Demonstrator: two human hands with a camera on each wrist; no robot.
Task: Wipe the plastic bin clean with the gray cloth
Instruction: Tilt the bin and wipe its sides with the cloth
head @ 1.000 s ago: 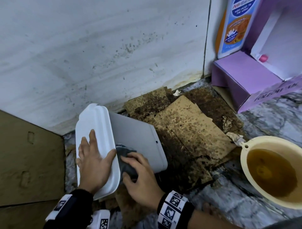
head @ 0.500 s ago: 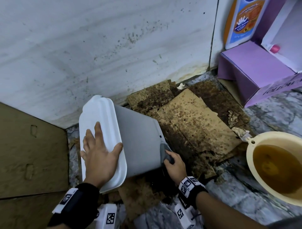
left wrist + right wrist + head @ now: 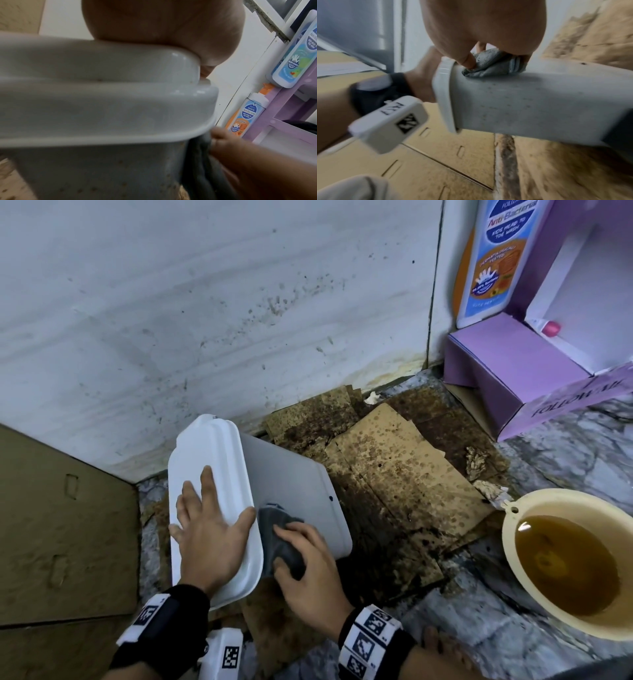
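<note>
Fingers (image 3: 291,534) pressing gray cloth (image 3: 277,539) on plastic bin (image 3: 294,494), bottle (image 3: 493,258) reading "Anti-Bacterial"

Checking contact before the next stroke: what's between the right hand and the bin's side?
The gray cloth. In the right wrist view, the right hand presses it, bunched, against the bin just below the white rim; the head view agrees.

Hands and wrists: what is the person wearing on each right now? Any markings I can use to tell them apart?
Both hands are bare. The left hand has a black cuff with a white band of black square-code markers, and a white camera block with its own marker below. The right hand has a black cuff wrapped in a wider white band printed with several such markers.
</note>
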